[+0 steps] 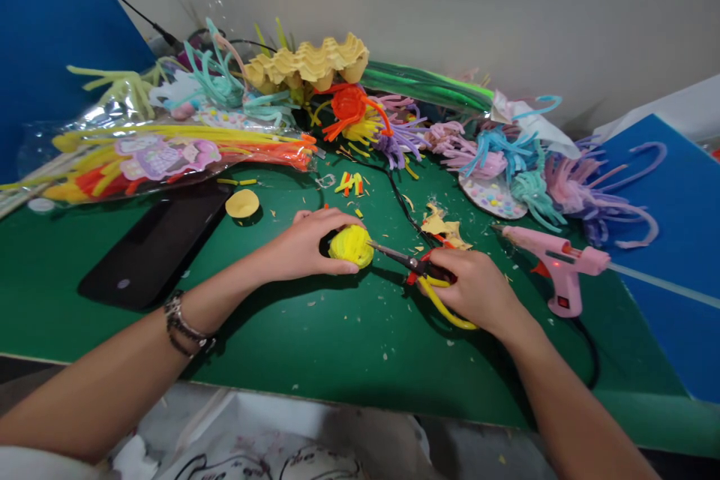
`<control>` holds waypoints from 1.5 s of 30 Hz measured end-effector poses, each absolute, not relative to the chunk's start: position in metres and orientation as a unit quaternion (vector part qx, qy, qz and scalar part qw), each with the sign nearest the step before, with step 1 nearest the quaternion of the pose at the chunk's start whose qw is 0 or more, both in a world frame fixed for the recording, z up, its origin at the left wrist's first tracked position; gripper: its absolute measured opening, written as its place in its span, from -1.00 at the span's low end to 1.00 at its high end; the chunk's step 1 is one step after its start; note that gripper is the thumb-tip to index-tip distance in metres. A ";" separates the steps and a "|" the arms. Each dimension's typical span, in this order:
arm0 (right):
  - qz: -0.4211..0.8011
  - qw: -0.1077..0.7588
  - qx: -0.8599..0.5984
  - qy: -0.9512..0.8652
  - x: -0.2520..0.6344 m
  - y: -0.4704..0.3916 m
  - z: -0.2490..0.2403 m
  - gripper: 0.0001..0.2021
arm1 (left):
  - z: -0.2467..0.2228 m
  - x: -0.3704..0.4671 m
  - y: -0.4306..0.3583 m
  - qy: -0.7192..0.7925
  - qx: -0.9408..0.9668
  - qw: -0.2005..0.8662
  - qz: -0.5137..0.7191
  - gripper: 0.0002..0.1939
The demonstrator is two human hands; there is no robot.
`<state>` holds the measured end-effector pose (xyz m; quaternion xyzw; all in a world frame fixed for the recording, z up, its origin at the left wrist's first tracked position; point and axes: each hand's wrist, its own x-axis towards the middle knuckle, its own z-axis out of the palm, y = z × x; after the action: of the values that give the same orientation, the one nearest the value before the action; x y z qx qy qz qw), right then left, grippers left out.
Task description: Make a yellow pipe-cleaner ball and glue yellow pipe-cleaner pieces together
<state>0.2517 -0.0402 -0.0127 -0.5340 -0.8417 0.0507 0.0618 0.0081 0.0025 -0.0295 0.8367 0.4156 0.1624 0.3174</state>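
Note:
My left hand (318,240) is closed round a yellow ball of wound pipe cleaner (349,247), thumb below and fingers above. In my right hand (469,285) is a pair of scissors (419,266) with dark blades and yellow and red handles. The blade tips point left and reach the ball's right side; whether they touch it I cannot tell. Beyond the hands lie short yellow and orange pipe cleaner snips (349,184). Torn pieces of egg carton (444,225) rest above my right hand.
At right a pink hot glue gun (562,259) stands on the green table (337,367), its cord trailing. A black phone (157,244) and a carton cup (242,203) lie left. Along the back are bagged pipe cleaners (185,157), an egg carton (315,60) and coloured bundles (500,154).

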 end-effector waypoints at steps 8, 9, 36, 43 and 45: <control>-0.016 -0.013 -0.532 -0.846 0.249 -0.044 -0.009 -0.90 | -0.030 0.008 0.003 0.411 0.839 0.316 0.164 -0.53; -0.030 -0.023 -0.531 -0.847 0.248 -0.044 -0.009 -0.90 | -0.030 0.008 0.003 0.411 0.839 0.317 0.165 -0.52; 0.240 0.026 -0.608 -0.757 0.245 -0.041 -0.010 -0.74 | -0.030 0.005 0.005 0.395 0.826 0.341 0.215 -0.51; 0.265 0.151 -0.584 -0.752 0.242 -0.043 -0.013 -0.76 | -0.031 0.006 0.003 0.398 0.807 0.367 0.235 -0.50; 0.205 0.127 -0.584 -0.775 0.239 -0.043 -0.012 -0.76 | -0.031 0.006 0.003 0.392 0.817 0.352 0.235 -0.51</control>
<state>0.2391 -0.0434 -0.0115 -0.5838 -0.7752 0.2050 0.1270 0.0065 0.0030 -0.0314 0.8167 0.3921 0.2348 0.3523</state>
